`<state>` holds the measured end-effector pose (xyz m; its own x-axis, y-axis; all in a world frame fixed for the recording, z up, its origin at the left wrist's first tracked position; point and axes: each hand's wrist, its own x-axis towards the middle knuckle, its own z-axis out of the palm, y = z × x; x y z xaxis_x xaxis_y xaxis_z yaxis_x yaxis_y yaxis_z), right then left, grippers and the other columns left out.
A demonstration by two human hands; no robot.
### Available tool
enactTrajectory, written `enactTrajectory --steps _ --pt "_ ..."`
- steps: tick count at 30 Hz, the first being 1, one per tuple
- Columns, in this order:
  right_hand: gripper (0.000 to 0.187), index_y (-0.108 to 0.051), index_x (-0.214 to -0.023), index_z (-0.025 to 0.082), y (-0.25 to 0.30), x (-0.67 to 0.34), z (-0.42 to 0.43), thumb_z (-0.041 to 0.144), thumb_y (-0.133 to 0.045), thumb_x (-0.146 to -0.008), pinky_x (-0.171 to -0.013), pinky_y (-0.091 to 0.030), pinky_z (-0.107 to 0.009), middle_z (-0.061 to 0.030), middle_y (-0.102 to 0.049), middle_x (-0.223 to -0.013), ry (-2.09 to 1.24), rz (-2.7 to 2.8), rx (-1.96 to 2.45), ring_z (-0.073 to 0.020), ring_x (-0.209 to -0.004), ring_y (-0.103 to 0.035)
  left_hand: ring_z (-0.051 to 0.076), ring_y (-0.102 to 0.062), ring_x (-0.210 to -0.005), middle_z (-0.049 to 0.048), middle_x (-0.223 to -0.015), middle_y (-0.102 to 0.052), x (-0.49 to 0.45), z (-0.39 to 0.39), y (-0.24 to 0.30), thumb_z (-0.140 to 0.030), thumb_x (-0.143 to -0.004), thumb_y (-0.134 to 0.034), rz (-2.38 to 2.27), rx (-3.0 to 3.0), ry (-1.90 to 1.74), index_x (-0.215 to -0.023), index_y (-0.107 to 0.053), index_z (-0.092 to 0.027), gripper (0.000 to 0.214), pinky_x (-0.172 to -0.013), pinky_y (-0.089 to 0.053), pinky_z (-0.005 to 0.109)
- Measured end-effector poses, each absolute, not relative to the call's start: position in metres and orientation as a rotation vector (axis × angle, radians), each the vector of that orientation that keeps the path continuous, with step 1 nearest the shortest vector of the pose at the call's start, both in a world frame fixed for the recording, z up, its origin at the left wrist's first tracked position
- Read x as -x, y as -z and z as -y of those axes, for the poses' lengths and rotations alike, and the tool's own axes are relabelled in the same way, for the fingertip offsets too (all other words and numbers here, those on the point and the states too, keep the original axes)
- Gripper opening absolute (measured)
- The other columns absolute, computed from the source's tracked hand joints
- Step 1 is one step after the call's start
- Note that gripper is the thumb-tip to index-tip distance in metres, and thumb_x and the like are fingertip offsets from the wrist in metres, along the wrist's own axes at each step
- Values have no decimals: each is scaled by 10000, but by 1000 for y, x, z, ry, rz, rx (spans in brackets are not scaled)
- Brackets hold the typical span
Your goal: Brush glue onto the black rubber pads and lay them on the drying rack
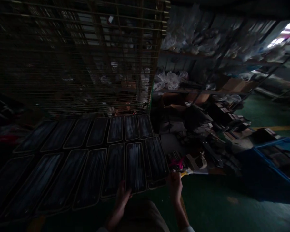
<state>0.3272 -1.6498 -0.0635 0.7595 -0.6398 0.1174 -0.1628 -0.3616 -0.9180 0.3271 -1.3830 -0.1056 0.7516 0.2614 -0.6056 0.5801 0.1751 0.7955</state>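
The scene is very dim. Several dark rectangular trays with pale rims (94, 174) lie side by side in two rows in front of me. My left hand (122, 196) reaches up to the near edge of one tray (135, 167), its fingers against the rim. At the near right corner of the end tray (156, 159), my right hand (175, 185) has its fingers curled by that tray's edge. Whether either hand grips a tray is hard to make out.
A tall wire-mesh rack (82, 58) stands behind the trays. Shelves with plastic bags (170, 80) and cardboard boxes (236, 85) fill the right. Clutter, a pink item (178, 162) and a blue crate (275, 158) lie on the green floor (219, 203).
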Motion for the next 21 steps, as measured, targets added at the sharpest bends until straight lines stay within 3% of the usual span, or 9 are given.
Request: enactTrajectory --steps 3,10,15,18,21 --pt "352 -538 -816 212 77 -319 1654 546 -622 -747 -563 -442 -269 1 -593 -692 573 -668 1887 -181 -642 -568 216 -628 -783 115 -1091 -591 -323 1389 96 -217 -600 -777 -787 -1455 232 -1069 -535 -215 528 -539 -514 277" --pt "410 -491 -715 227 90 -301 1657 619 -613 -717 -499 -446 -272 13 -564 -596 439 -676 1825 -175 -534 -539 223 -612 -710 59 -916 -603 -324 1399 92 -203 -569 -788 -776 -1593 167 -1005 -541 -224 501 -526 -473 293" --pt "405 -492 -734 232 93 -303 1667 619 -606 -703 -476 -443 -271 18 -552 -571 326 -684 1819 -178 -522 -537 317 -640 -971 133 -1085 -607 -321 1398 109 -249 -573 -749 -695 -1770 151 -1033 -534 -204 510 -751 -529 401" --pt "409 -481 -694 238 93 -307 1673 636 -575 -696 -441 -414 -262 25 -526 -528 329 -663 1855 -166 -482 -504 353 -593 -1133 171 -1195 -584 -316 1395 118 -280 -580 -726 -609 -1869 108 -1071 -534 -188 534 -935 -482 453" --pt "383 -482 -680 237 93 -309 1678 609 -573 -705 -419 -400 -261 25 -527 -521 334 -620 1860 -163 -455 -496 363 -573 -1179 171 -1226 -589 -312 1391 121 -307 -614 -697 -538 -1944 96 -1107 -536 -190 531 -1009 -438 483"
